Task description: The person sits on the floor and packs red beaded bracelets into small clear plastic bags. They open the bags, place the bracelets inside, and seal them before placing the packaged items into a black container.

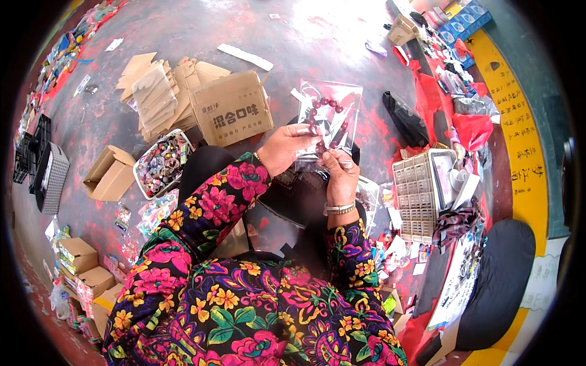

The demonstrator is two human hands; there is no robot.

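A clear plastic bag point(353, 97) is held up in front of me between both hands. A dark red bead bracelet point(337, 108) shows in it or against it; glare on the plastic hides which. My left hand point(285, 146) is closed at the lower left of the bag, its fingers reaching across the plastic by the beads. My right hand point(342, 174) pinches the bag's lower edge between thumb and fingers, and a pale bracelet circles that wrist. Beneath the hands lies something dark and partly hidden, with more clear plastic near it.
A closed cardboard box point(235, 113) stands ahead on the left, beside flattened cardboard point(155, 97). A white basket of small trinkets point(162, 161) and an open carton point(111, 174) are at left. A beige plastic basket point(415, 198) sits right. Several boxes lie lower left.
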